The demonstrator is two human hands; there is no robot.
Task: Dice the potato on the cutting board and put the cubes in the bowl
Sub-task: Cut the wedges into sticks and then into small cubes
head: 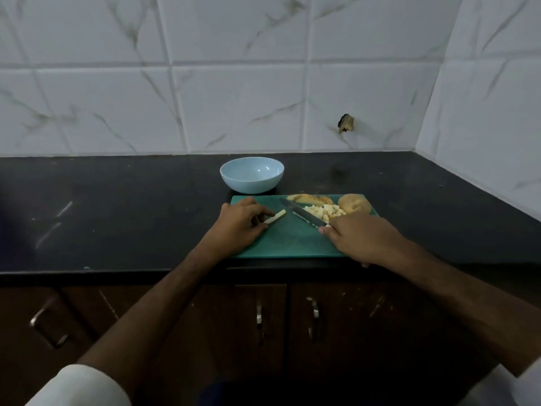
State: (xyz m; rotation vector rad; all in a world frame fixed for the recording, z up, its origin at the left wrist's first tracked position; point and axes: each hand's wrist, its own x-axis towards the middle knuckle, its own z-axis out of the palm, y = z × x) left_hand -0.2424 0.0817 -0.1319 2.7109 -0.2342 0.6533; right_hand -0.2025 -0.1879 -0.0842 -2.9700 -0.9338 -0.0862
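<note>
A pale potato stick (274, 216) lies on the green rectangular cutting board (288, 240), left of a heap of pale cubes (324, 211). The empty light-blue bowl (252, 174) stands just behind.

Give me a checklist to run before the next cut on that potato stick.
1. Stick lies flat on the board: ok.
2. Left hand pinches the stick at its near end: ok.
3. Right hand grips the knife: ok.
4. Blade lined up over the stick: not ok, it sits to the right of it.
5. Left fingertips tucked away from the blade: cannot tell.
6. Bowl empty, ready for the cubes: ok.
</note>
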